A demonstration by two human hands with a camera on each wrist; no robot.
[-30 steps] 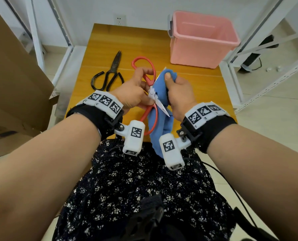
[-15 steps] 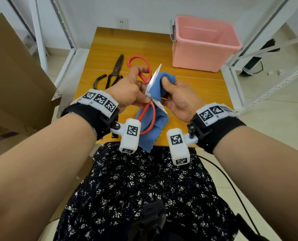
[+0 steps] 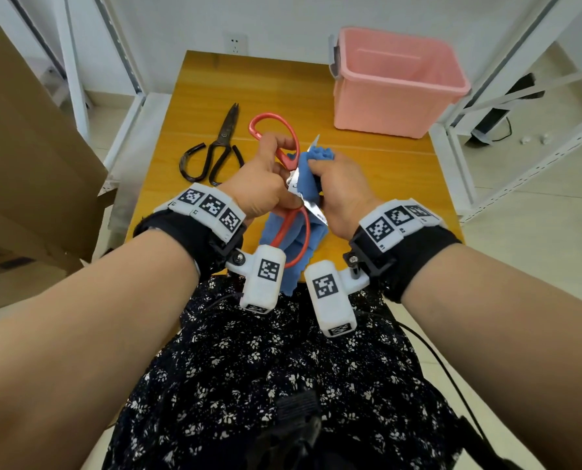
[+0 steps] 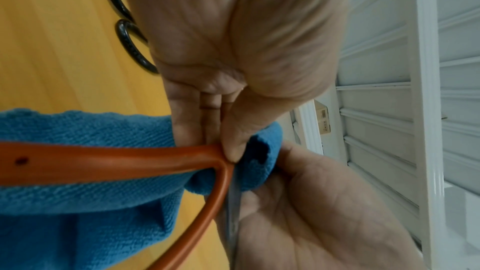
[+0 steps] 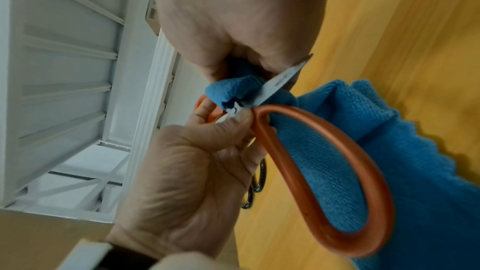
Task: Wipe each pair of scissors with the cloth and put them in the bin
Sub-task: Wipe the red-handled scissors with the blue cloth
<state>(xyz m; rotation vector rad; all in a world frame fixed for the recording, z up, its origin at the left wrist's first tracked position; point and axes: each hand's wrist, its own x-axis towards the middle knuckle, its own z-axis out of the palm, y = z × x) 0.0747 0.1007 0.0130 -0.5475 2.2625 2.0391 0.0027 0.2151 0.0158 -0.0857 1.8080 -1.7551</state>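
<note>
My left hand [image 3: 262, 184] grips red scissors [image 3: 291, 154] near the pivot, fingers curled round. Right hand [image 3: 342, 184] pinches blue cloth [image 3: 308, 179] on the blade, above desk [image 3: 384, 164]. Black scissors [image 3: 215, 150] lie left; pink bin [image 3: 394, 106] far right.

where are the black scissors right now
In the head view the black scissors lie flat on the wooden table, on its left side, just left of the red scissors and beyond the left hand.
</note>
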